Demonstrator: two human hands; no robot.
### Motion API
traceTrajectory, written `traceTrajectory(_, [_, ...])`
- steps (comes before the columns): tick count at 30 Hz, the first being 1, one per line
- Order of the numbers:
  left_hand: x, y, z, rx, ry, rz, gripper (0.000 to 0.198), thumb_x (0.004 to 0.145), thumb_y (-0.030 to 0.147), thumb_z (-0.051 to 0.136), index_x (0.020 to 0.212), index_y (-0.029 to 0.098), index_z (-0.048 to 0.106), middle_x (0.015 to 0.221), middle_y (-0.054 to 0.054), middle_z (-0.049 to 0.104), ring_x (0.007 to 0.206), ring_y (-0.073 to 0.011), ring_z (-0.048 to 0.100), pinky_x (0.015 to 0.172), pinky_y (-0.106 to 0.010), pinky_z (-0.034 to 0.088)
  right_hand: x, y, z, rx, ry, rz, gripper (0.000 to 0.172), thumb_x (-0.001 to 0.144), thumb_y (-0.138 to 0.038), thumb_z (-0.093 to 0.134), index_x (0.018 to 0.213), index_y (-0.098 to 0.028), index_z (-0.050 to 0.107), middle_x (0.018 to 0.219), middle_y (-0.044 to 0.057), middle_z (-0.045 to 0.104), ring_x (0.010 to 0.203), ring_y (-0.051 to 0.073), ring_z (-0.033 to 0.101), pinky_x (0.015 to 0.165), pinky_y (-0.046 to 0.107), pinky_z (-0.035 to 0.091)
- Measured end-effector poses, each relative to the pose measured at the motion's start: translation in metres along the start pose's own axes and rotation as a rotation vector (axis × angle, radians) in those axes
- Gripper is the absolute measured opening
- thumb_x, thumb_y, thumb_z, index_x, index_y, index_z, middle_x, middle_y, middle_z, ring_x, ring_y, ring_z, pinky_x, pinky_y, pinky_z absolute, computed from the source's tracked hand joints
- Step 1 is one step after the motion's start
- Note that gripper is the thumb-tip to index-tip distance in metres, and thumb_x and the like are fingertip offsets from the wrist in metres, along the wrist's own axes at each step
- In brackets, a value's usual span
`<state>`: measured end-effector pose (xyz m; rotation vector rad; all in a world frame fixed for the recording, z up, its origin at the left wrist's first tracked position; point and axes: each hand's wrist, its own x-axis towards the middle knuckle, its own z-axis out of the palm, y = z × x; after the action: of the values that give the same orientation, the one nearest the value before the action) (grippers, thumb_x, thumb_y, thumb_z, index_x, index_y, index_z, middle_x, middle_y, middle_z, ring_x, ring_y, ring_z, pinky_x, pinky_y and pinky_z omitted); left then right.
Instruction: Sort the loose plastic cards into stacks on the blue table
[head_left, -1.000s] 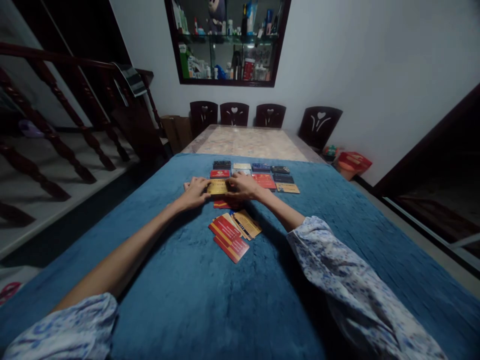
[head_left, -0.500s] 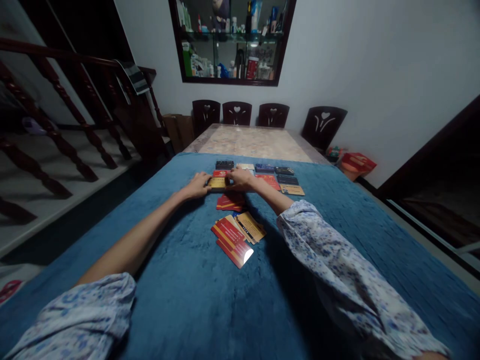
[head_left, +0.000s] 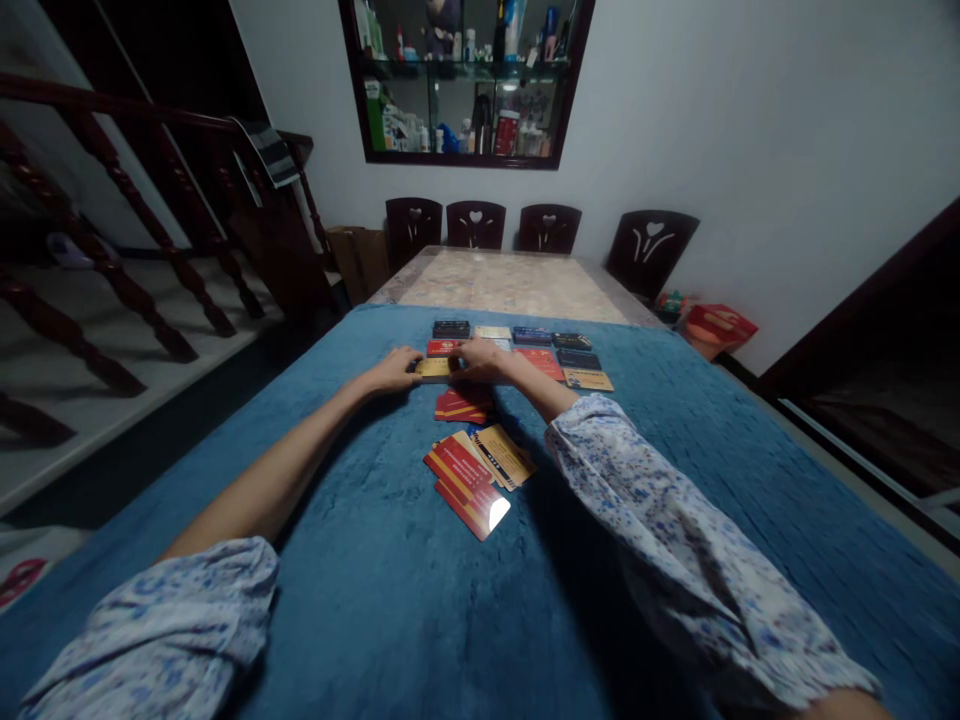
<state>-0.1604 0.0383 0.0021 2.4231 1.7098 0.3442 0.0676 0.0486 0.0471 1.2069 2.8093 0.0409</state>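
Pale walls (head_left: pixel 735 130) rise around us, with a dark wooden banister (head_left: pixel 127 108) off to our left. Before us stretches a long stone-look table (head_left: pixel 499 275), its near part draped in a blue cloth (head_left: pixel 345 560). Beyond it we see a glass-shelved cabinet (head_left: pixel 461 161) set in the wall, and four dark chairs (head_left: pixel 409 235) (three of them side by side at the far end).

Our forearms reach forward in rolled, flower-printed sleeves (head_left: pixel 660 490). Our left hand (head_left: pixel 391 371) is partly curled, its thumb and fingertips closed about the left end of a gold card stack (head_left: pixel 433 369). Our right hand (head_left: pixel 480 360) bends over the right end, with little space between fingers and thumb, so we have the stack held from both sides. It lies at the front left of several neat piles, just nearer us than a red pile (head_left: pixel 442 348).

To the right are another red pile (head_left: pixel 543 364) and a yellow-topped one (head_left: pixel 589 380). Closer to us, loose red cards (head_left: pixel 461 405) overlap on the cloth; nearer still lie a yellow card (head_left: pixel 506 460) and a red card (head_left: pixel 466 505), its corner bright with glare.
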Motion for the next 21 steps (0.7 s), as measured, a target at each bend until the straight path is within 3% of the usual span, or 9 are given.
traceTrajectory(7, [-0.0014,-0.0021,-0.0007,-0.057,0.005,0.039,0.051,0.072,0.033,0.063,0.121,0.017,0.069,0.116,-0.01,0.068,0.111,-0.0312,0.06,0.101,-0.041,0.05,0.0049,0.0049,0.0064,0.025,0.027,-0.035,0.034,0.091,-0.041,0.066,0.118,-0.022,0.074,0.13,0.011,0.07,0.113,0.029,0.064,0.086,0.031,0.047])
traceTrajectory(21, [-0.002,-0.0065,0.0032,-0.068,0.024,0.037,0.06,0.073,0.035,0.064,0.129,0.015,0.065,0.124,-0.012,0.065,0.117,-0.0328,0.059,0.108,-0.044,0.046,0.0049,0.0051,0.0089,0.001,0.028,-0.026,0.037,0.093,-0.046,0.064,0.12,-0.022,0.072,0.129,0.012,0.07,0.114,0.029,0.063,0.086,0.032,0.047])
